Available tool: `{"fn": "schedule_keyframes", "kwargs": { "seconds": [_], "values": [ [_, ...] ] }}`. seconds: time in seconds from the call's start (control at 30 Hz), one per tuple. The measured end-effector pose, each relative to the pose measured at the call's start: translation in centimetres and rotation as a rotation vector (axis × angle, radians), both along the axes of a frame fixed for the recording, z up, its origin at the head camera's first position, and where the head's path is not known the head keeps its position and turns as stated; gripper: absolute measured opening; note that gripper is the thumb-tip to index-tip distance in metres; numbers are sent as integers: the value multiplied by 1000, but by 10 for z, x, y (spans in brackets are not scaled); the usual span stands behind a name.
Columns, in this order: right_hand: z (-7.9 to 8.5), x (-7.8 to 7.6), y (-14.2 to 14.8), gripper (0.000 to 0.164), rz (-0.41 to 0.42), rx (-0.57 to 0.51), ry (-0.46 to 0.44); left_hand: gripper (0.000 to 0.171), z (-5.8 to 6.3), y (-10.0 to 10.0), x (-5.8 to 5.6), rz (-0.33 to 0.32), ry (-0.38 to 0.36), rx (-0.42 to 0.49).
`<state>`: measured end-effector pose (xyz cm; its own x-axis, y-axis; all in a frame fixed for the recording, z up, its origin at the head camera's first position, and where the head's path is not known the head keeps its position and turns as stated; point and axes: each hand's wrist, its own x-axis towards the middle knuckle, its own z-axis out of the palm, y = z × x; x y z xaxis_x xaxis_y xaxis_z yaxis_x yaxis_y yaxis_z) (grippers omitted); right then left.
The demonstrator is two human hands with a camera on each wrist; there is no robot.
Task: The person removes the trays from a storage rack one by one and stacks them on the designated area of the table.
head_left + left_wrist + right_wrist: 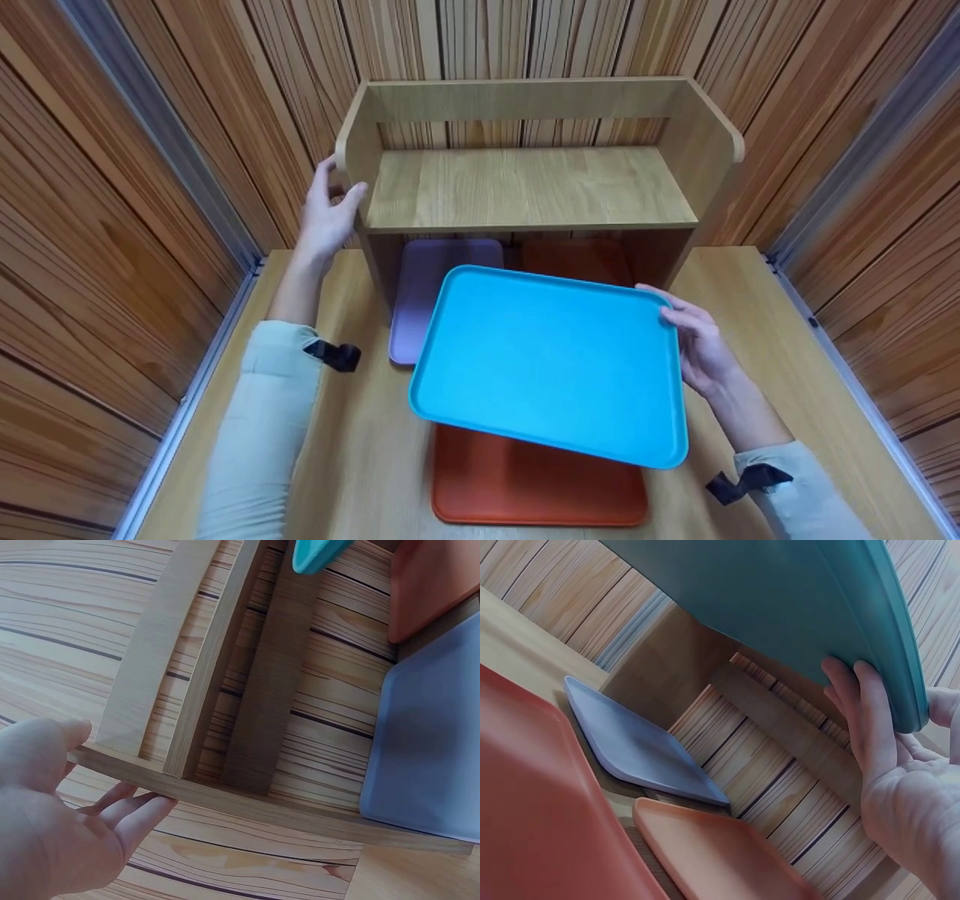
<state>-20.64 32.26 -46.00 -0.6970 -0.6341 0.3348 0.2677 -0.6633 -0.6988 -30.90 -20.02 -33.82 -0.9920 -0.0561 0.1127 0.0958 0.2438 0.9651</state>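
Observation:
A bright blue tray (551, 364) is held up, slightly tilted, in front of a two-level wooden shelf (532, 187). My right hand (701, 345) grips its right edge near the far corner, with the thumb on one face and fingers (874, 716) on the underside. At the shelf's left side panel, my left hand (330, 221) holds the front edge between thumb and fingers (139, 821). Below the blue tray lies an orange-red tray (540, 495), partly covered by it in the head view.
On the lower level, a purple tray (409, 330) lies at the left and another orange tray (577, 255) at the right, partly hidden. The upper board (525, 187) bears nothing. Wood-panelled walls (97, 225) with metal rails (195, 390) enclose the wooden tabletop (360, 465).

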Motion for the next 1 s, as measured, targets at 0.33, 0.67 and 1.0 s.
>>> {"fn": "schedule_keyframes", "kwargs": {
  "seconds": [0.33, 0.67, 1.0],
  "values": [
    [-16, 0, -2, 64, 23, -14, -4, 68, 0, -2, -1, 8, 3, -8],
    [-33, 2, 3, 64, 51, 3, 4, 67, -1, 2, 1, 5, 18, -3],
    [-45, 5, 6, 66, 50, 46, -10, 66, -1, 2, 1, 4, 25, -1]
  ]
}}
